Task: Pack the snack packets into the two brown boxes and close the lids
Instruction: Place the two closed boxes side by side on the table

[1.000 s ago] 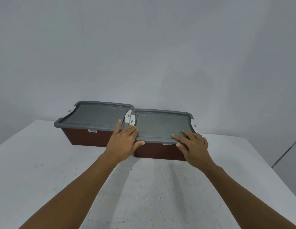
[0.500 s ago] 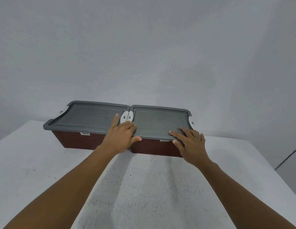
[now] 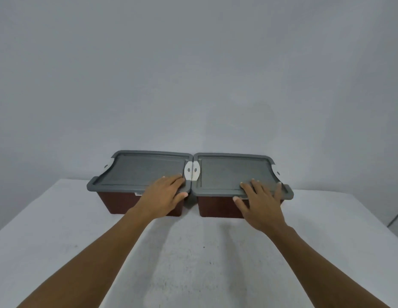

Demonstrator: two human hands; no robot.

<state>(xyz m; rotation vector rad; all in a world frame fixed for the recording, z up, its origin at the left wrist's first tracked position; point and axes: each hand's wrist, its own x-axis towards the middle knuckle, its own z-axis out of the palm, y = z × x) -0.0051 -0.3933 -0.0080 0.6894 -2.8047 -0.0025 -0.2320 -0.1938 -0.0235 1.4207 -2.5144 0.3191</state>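
In the head view, two brown boxes stand side by side on the white desk (image 3: pixel 193 252), towards its far edge at 12 o'clock from the person, with a plain grey wall (image 3: pixel 193 74) behind them. The left box (image 3: pixel 118 202) carries a grey left lid (image 3: pixel 140 170) lying flat on it, and the right box (image 3: pixel 218 207) carries a matching right lid (image 3: pixel 229 172), also down flat, so whatever is inside is hidden. The lids nearly touch in the middle, where two white latches (image 3: pixel 188 172) meet back to back; another white latch (image 3: pixel 276 172) shows at the right lid's 3 o'clock end. The left hand (image 3: pixel 162 196) rests palm down on the near right corner of the left lid, fingers straight and together and pointing to 1 o'clock at the middle latches, the thumb lying over the lid's front rim just beside the gap between the boxes. Most of that lid spreads away from it towards 10 o'clock. The right hand (image 3: pixel 260 203) lies flat on the near right part of the right lid, fingers straight and spread, pointing to 12 o'clock, the thumb stretched to 9 o'clock along the front rim; the bulk of that lid lies at its 11 o'clock. Neither hand grips anything; both simply press on the lids, and both bare forearms reach in from 6 o'clock.
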